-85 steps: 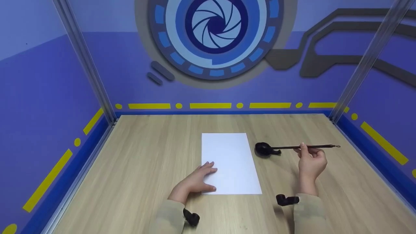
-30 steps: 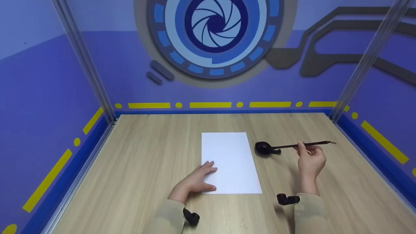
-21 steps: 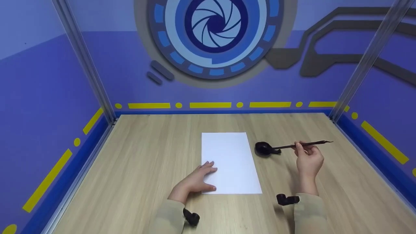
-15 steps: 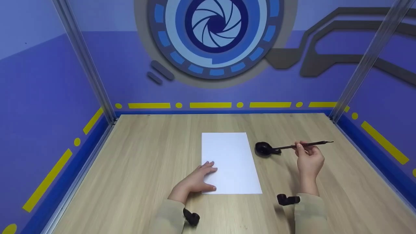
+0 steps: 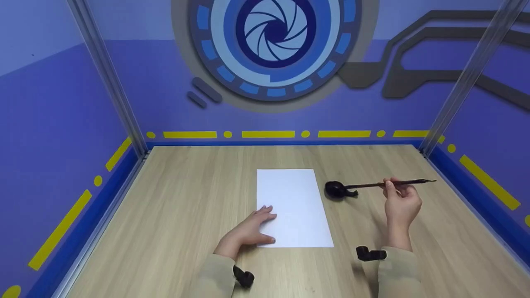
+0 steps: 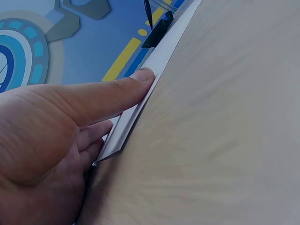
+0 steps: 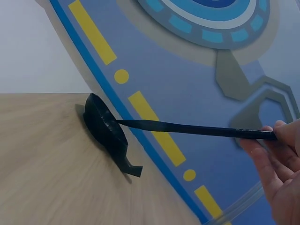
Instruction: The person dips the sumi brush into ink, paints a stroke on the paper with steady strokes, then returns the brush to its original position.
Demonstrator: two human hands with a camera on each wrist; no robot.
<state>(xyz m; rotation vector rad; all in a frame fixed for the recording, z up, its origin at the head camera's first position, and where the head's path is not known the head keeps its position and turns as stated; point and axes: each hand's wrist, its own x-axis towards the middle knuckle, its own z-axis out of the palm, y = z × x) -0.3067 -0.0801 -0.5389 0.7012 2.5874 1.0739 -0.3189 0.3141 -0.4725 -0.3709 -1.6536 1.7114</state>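
Brush (image 5: 364, 186), pinched in the right grip (image 5: 401, 204), has just slid towards three o'clock, tip at the bowl (image 5: 334, 190); I judge it's being worked there. Left grip (image 5: 250, 231) rests spread on blank paper's (image 5: 300, 198) eight o'clock edge.

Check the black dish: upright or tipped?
Upright: in the right wrist view, the black dish sits on the table, hollow side facing away from it.

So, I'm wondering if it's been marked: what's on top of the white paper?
The left hand rests over its left edge. The rest of the paper shows plain white; whatever lies beneath the hand is covered and can't be seen.
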